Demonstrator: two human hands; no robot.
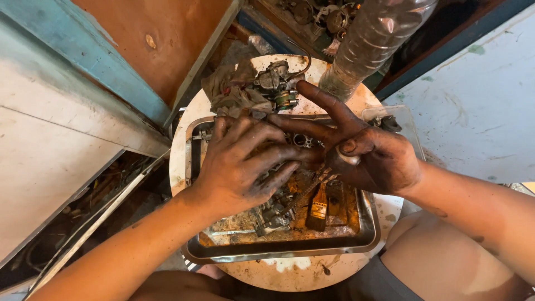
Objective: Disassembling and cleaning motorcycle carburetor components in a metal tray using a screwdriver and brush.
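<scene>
Both my hands are black with grease and meet over a metal tray (290, 252) of dirty brown liquid. My left hand (245, 164) curls its fingers around a small part that I cannot make out. My right hand (362, 150) pinches a small pale piece between thumb and bent finger, with two fingers stretched out towards the far rim. Under the hands a grey carburettor body (273, 214) lies in the tray beside a wooden-handled brush (319, 209).
The tray rests on a round white stool top (278, 273). At its far edge sit another carburettor (276, 86) on a dirty rag (228, 89), a clear plastic bottle (370, 42) and a clear plastic lid (398, 122). A blue-framed wooden panel (111, 61) stands left.
</scene>
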